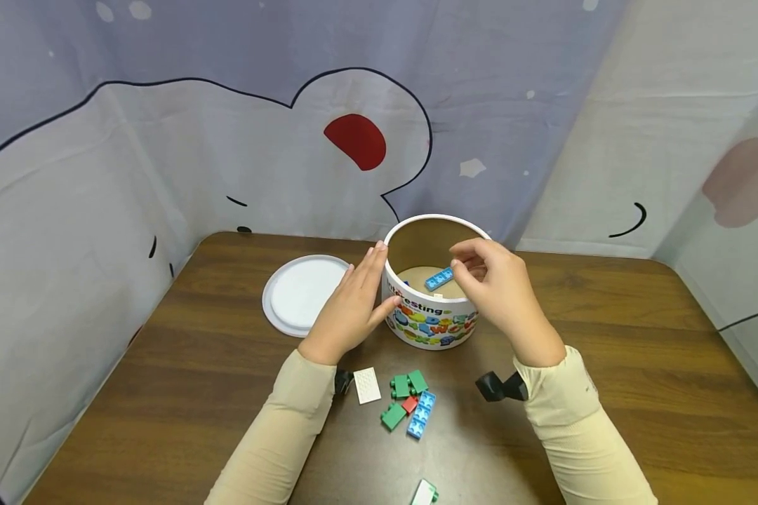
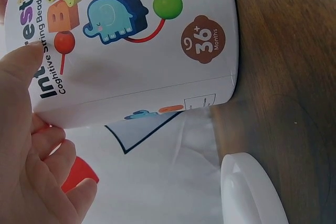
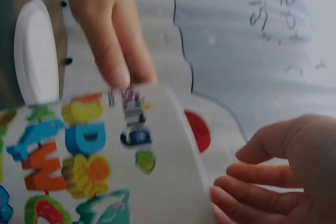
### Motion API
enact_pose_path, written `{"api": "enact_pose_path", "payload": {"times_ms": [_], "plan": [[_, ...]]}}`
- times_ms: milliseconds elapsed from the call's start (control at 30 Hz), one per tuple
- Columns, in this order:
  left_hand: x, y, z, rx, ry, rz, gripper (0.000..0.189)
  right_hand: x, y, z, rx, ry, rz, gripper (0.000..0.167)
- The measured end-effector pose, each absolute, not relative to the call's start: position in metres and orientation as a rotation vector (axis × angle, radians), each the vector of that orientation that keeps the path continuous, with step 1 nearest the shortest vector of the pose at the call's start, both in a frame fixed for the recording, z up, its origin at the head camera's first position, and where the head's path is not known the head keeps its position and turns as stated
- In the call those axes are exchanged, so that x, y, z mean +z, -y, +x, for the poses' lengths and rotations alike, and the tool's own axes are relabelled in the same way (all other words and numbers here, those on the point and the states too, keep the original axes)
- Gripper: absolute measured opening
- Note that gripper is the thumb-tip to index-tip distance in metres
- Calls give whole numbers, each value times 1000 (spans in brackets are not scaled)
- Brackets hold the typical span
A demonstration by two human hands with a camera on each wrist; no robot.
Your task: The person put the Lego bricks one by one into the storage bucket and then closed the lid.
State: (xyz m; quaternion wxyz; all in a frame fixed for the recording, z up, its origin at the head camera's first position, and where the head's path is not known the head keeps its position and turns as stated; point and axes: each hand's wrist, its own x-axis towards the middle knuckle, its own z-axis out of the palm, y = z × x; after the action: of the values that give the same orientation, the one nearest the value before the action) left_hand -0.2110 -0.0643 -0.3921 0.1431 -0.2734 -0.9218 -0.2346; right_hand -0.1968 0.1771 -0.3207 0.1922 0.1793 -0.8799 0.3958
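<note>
A round white tub (image 1: 429,330) printed with colourful letters and animals stands at the back of the table. My left hand (image 1: 352,301) rests against its left side, fingers extended up to the rim and thumb on the printed front. Over the tub's right rim reaches my right hand (image 1: 499,284), fingers loosely bent; the right wrist view shows no thing between thumb and fingers. Inside the tub, a blue brick (image 1: 439,279) with studs appears close to the right fingertips. Parts of a white piece and a dark blue piece also show inside, mostly hidden by the wall.
A white round lid (image 1: 303,291) lies left of the tub. In front are green bricks (image 1: 393,416), a red brick (image 1: 410,404), a blue brick (image 1: 421,415) and a white plate brick (image 1: 367,386). A white-and-green piece (image 1: 424,492) lies nearer. A printed curtain (image 1: 259,154) hangs behind.
</note>
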Motion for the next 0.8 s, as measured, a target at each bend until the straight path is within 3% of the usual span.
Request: {"api": "enact_pose_path", "payload": {"times_ms": [367, 567, 800], "plan": [[-391, 64, -212, -671, 2659, -785, 81, -329, -173, -153, 1006, 2230, 1121, 19], [-391, 64, -212, -675, 2668, -785, 81, -343, -171, -140, 982, 2189, 1434, 8], [-391, 64, -213, -675, 2681, -779, 81, -362, -167, -124, 839, 2247, 1794, 15]]}}
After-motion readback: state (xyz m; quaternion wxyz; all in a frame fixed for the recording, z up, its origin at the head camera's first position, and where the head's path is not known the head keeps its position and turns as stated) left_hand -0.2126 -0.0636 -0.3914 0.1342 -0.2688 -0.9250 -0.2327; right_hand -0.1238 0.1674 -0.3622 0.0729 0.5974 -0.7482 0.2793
